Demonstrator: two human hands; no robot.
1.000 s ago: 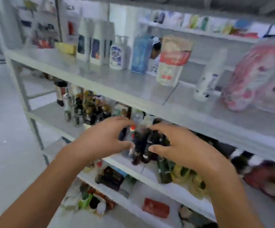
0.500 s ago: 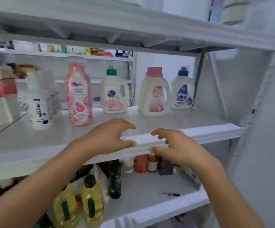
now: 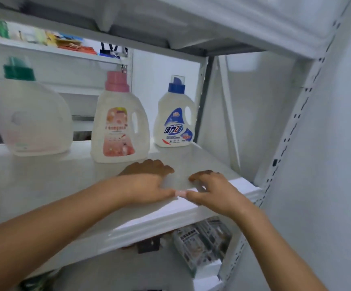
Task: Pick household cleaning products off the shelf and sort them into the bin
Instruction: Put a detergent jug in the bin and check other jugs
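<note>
Our left hand [image 3: 147,183] and right hand [image 3: 214,191] sit low over the smooth white shelf [image 3: 65,185] near its moulded front lip. Their fingers are loosely curled, gripping nothing, and the thumb tips nearly meet. Behind stand three translucent, handled plastic jugs. The pink-capped jug [image 3: 120,124] is just beyond the left hand, the blue-capped jug [image 3: 175,119] is at the shelf's right end, and the blurred green-capped jug [image 3: 34,118] is at the left. Bare shelf lies before them.

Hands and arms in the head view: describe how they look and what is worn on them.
The left hand and right hand are bare: no gloves, rings, watch or bands show. The left forearm and right forearm are bare too, with no sleeve in view up to the picture's edge. The thumbnails look short.
</note>
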